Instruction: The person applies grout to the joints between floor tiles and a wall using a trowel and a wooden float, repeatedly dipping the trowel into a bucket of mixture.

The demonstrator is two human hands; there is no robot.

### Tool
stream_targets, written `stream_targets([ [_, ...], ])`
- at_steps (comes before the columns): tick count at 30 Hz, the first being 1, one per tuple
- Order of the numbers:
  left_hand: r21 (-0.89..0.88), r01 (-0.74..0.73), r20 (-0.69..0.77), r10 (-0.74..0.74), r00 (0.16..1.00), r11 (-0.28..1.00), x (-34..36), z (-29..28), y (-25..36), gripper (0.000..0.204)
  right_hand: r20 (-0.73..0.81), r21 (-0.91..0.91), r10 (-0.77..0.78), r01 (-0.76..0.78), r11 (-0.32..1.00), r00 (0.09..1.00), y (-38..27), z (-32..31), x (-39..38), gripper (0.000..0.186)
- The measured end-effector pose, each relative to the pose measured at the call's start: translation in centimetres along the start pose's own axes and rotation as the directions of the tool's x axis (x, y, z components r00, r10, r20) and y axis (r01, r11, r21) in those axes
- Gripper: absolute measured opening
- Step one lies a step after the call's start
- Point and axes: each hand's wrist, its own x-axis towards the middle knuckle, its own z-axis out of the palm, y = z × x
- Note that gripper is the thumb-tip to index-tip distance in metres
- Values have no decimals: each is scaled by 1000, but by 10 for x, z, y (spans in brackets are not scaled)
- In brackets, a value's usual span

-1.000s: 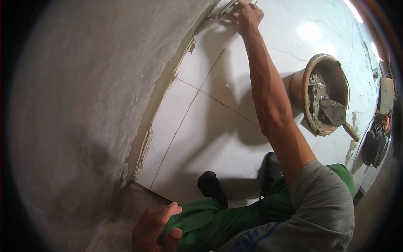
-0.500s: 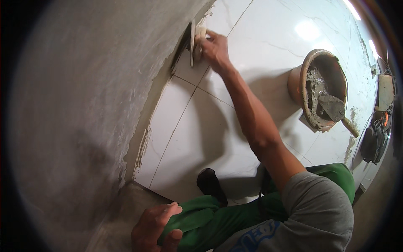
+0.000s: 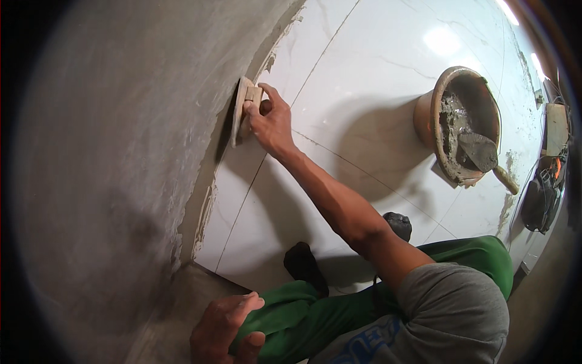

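My right hand [image 3: 273, 120] grips a plastering float [image 3: 237, 115] by its pale handle. The float's flat plate stands on edge at the foot of the grey plastered wall [image 3: 121, 133], beside the white floor tiles [image 3: 327, 182]. At the lower left, my left hand [image 3: 221, 327] hovers over or rests by my green-trousered knee; thumb and fingers are apart and nothing is in them. A strip of rough mortar [image 3: 203, 209] runs along the joint between wall and tiles.
On the tiles to the right stands a bucket [image 3: 424, 121] of wet grey mortar, a trowel [image 3: 479, 151] resting in it with its handle over the rim. A dark bag [image 3: 541, 197] lies at the far right. My dark-covered feet [image 3: 303, 264] are on the tiles.
My right hand has drawn the float nearer to me and leftward along the foot of the wall. The left hand has hardly moved.
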Motion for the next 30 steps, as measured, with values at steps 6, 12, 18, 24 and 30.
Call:
stream_targets([
  [6,-87,128,-28,-131,991,988,-10,1,0,46,-163,63,-149,161,985,975,-15,-76,117,59],
  [12,-50,-17,-28,16,999,999,-11,4,-27,47,-63,143,-237,243,959,970,-22,-97,193,46],
  [18,-53,97,2,-97,995,994,-7,-2,-10,47,-57,-76,-285,281,957,957,-12,-45,119,40],
  [24,-44,39,3,-39,999,998,-9,-3,-4,48,43,-97,-86,89,991,995,4,-28,22,69],
  [30,-97,138,-56,-144,988,986,-18,-2,1,47,-2,50,-249,248,967,969,-36,-101,159,37],
])
